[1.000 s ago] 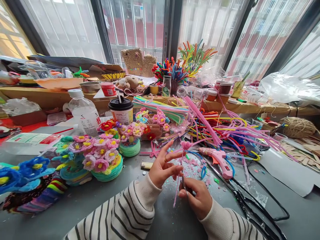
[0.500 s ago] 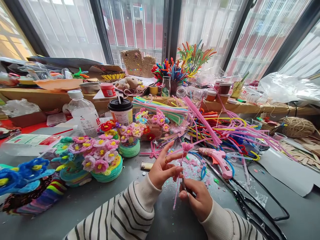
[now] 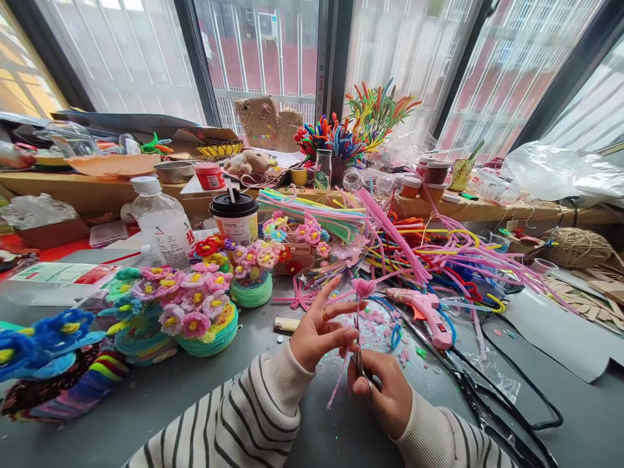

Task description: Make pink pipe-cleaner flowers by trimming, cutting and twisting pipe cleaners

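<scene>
My left hand [image 3: 325, 328] pinches the stem of a pink pipe-cleaner flower [image 3: 363, 288] between thumb and fingers. The flower head rises above the fingertips, and the stem's fuzzy tail [image 3: 336, 387] hangs at a slant below them. A pair of scissors [image 3: 359, 357] is in my right hand [image 3: 385, 390], its fingers closed around the handles, which are mostly hidden. Its blades point up along the stem, just beside my left fingertips. Pink fluff scraps [image 3: 377, 322] and glitter lie on the table behind both hands.
A pink glue gun [image 3: 431, 317] with a black cable lies to the right, near larger black-handled scissors [image 3: 487, 409]. Pots of pipe-cleaner flowers [image 3: 197, 305] stand at left, by a plastic bottle [image 3: 163, 224] and a lidded cup [image 3: 236, 218]. Loose pipe cleaners [image 3: 397, 237] pile up behind.
The stem's lower tail has swung to the left and now hangs at more of a slant. The scissors and my right hand have shifted slightly; my left hand stays nearly in place.
</scene>
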A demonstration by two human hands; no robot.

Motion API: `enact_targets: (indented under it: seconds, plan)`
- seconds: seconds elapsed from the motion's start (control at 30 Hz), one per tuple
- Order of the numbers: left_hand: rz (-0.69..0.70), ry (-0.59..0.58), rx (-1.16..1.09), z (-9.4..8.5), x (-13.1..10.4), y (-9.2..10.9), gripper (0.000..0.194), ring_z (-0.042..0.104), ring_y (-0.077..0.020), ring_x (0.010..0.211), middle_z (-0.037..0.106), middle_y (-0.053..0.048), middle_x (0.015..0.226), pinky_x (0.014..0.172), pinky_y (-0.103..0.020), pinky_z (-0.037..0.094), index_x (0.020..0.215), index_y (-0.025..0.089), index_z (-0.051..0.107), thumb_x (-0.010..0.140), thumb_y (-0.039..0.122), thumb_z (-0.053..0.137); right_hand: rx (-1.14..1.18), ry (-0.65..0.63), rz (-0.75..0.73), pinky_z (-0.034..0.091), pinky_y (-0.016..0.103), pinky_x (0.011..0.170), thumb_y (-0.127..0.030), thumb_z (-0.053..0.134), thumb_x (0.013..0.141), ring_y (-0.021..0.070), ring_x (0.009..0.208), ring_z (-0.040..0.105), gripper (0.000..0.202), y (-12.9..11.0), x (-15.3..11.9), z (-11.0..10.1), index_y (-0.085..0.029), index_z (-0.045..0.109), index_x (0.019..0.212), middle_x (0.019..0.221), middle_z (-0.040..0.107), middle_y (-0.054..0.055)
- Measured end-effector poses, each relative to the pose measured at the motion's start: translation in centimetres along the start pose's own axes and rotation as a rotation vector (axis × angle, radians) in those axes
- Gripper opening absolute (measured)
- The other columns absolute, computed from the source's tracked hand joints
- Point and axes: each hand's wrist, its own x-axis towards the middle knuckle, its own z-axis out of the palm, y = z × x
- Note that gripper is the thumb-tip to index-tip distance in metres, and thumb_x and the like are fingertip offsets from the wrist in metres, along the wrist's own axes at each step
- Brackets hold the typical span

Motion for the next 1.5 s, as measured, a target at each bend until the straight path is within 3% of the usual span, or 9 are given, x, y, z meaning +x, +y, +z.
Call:
enact_targets:
  seconds: [0.4,0.6,1.27,1.5]
  plan:
    - [-0.018,0.026,0.012,0.1,0.0,0.2,0.085,0.055,-0.0081,0.046,0.052,-0.011,0.105,0.039,-0.018,0.040,0.122,0.031,0.011,0.057,0.013,0.063,-0.043,-0.009,-0.013,0.025,0.022,0.043,-0.064,0.021,0.068,0.0092,0.042,0.032,0.053,-0.2,0.2,0.1,-0.017,0.037,0.048,0.045,0.033,-0.003]
    - [-0.013,0.037,0.023,0.0,-0.1,0.1,0.082,0.055,-0.0087,0.050,0.051,-0.011,0.107,0.041,-0.018,0.040,0.121,0.031,0.014,0.057,0.014,0.063,-0.130,0.068,-0.021,0.022,0.021,0.041,-0.057,0.028,0.071,0.0081,0.041,0.030,0.048,-0.2,0.0,-0.1,-0.016,0.036,0.046,0.044,0.031,-0.004]
    - [0.001,-0.004,0.022,0.0,-0.2,-0.1,0.077,0.053,-0.0074,0.049,0.051,-0.010,0.108,0.043,-0.018,0.040,0.119,0.032,0.019,0.058,0.013,0.062,-0.102,0.059,-0.009,0.024,0.021,0.040,-0.060,0.024,0.069,0.0082,0.040,0.030,0.052,-0.2,0.0,-0.2,-0.016,0.038,0.044,0.041,0.032,-0.004]
    - [0.040,0.182,0.019,-0.4,0.4,0.0,0.066,0.051,-0.0057,0.050,0.054,-0.010,0.101,0.048,-0.020,0.042,0.115,0.025,0.028,0.059,0.016,0.062,-0.106,0.106,0.008,0.030,0.021,0.042,-0.060,0.022,0.071,0.0092,0.041,0.037,0.058,1.2,0.4,0.0,-0.014,0.051,0.049,0.042,0.043,-0.001]
